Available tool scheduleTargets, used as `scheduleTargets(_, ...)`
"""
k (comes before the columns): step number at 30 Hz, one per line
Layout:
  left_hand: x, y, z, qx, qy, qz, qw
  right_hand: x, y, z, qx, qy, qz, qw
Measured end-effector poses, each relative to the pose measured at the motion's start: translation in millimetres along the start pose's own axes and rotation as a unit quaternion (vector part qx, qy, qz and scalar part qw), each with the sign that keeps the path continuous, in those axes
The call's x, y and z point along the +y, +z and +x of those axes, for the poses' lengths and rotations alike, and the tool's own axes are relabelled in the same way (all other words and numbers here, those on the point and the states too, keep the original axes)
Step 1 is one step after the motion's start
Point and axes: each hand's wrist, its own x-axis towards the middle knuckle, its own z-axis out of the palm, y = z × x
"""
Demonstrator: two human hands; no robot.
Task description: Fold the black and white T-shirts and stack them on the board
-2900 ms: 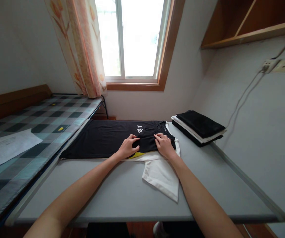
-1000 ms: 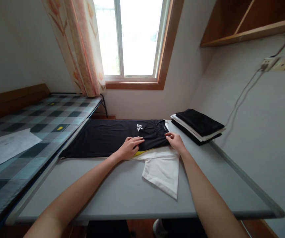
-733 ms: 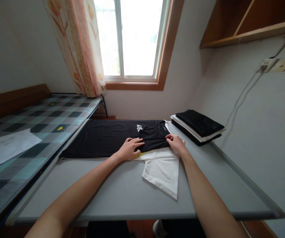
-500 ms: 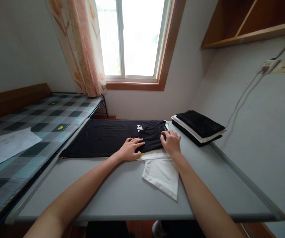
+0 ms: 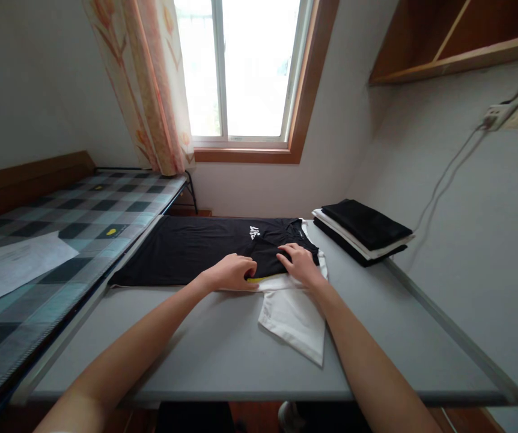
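A black T-shirt [image 5: 196, 246] with white lettering lies flat on the grey table, its collar to the right. From under its near edge a white sleeve [image 5: 297, 322] sticks out toward me, and a thin yellow strip shows along that edge. My left hand [image 5: 234, 272] is closed at the near edge beside the yellow strip, thumb and fingers pinching the fabric there. Resting on the shirt below the collar, my right hand [image 5: 301, 264] has its fingers stretched out and slightly bent.
A stack of folded black and white clothes [image 5: 362, 231] sits at the table's back right. To the left is a bed with a checked mattress [image 5: 119, 204] and a sheet of paper [image 5: 20, 264]. A cable [image 5: 448, 168] hangs down the right wall. The table's front edge [image 5: 241, 397] runs before me.
My left hand has gone from spread fingers to a pinch at the shirt's near edge. The right hand has slid left from the collar, uncovering it.
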Motion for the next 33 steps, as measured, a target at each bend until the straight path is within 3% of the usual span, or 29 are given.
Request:
scheduleTargets(3, 3.8, -8.2, 0.6, -0.051, -0.032, 0.012, 0.998, 16.6, -18.0, 1.4, 0.035, 0.114, -0.043, 0.992)
scheduleTargets(6, 7.5, -8.7, 1.4, -0.064, -0.068, 0.019, 0.995, 26.7, -24.0, 0.7, 0.031, 0.190, -0.068, 0.979)
scheduleTargets(11, 12.9, -2.0, 2.8, -0.049, -0.089, 0.001, 0.995, 32.9, -12.0, 2.8, -0.003, 0.198, -0.037, 0.980)
scheduleTargets(20, 22.9, -2.0, 4.6, -0.044, -0.112, 0.013, 0.993, 37.6, 0.1, 4.7, 0.024, 0.193, -0.024, 0.981)
scheduleTargets(27, -14.9, 20.4, 11.2, 0.120, -0.170, 0.046, 0.977, 35.6, 0.4, 3.2, 0.027, 0.194, -0.030, 0.980)
scheduleTargets(33, -29.8, 39.8, 15.3, 0.161, -0.174, -0.055, 0.970, 35.6, 0.8, 3.4, 0.023, 0.190, -0.032, 0.981)
